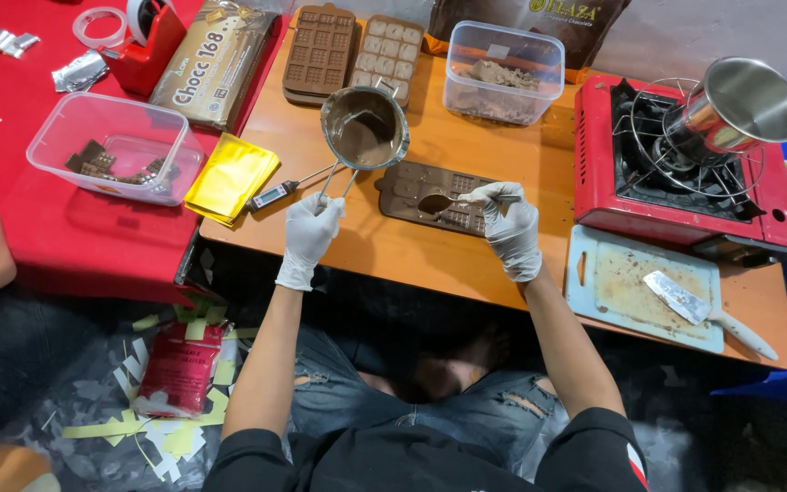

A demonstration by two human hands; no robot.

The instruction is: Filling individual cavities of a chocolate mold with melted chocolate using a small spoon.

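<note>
Gloved left hand [310, 230] grips the wire handle of a small steel pot [364, 128] of melted chocolate; gloved right hand [509, 223] pinches a chocolate-filled spoon [448, 200] over the brown silicone mould [439, 199], cavities partly hidden, near the tabletop's front edge.

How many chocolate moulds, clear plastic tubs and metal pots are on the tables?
Chocolate moulds: 3
Clear plastic tubs: 2
Metal pots: 2
Total: 7

A stove [685, 196] stands right of the mould [439, 196], a cutting board [612, 292] before it, tubs [503, 73] behind.
</note>
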